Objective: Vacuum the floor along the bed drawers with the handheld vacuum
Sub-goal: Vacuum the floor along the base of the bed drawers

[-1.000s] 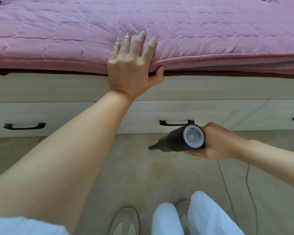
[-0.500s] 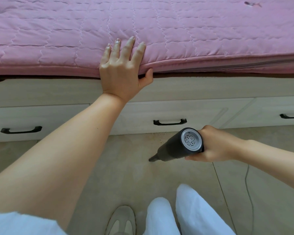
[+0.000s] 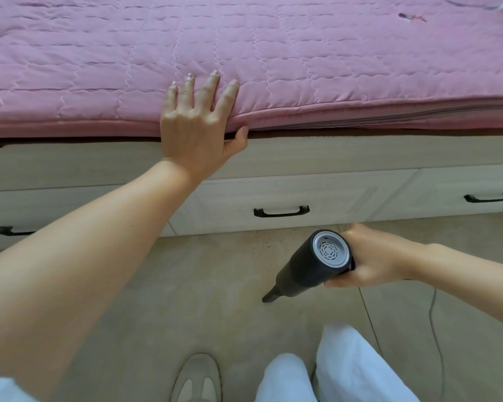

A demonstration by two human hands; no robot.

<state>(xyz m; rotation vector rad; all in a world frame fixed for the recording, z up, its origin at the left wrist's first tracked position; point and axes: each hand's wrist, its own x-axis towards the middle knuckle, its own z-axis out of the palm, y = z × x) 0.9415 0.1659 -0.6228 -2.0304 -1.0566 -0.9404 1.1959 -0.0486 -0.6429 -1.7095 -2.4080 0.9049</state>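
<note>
The right hand's fingers curl under the rear of the handheld vacuum, thumb side over the top, so the right hand wraps its hidden grip just behind the grey vented end cap at lower right of centre. From there the dark barrel slopes down and left to a narrow nozzle, whose tip sits at or just above the floor — contact cannot be told. The nozzle tip lies a little out from the foot of the bed drawers; a scatter of dark specks lies on the tile between the drawer base and the barrel.

The left hand lies flat in the upper middle of the frame, fingers straight and spread on the pink quilted cover, thumb hooked under the mattress edge. It grips nothing and looks like a brace for leaning.

The vacuum looks rigid, smooth-sided and light enough for one hand, with its weight probably toward the motor end that the palm already carries. The slick barrel offers poor purchase, so the rear grip is the place to hold, steering the nozzle by the wrist. A thin cord trails across the floor at lower right.
</note>
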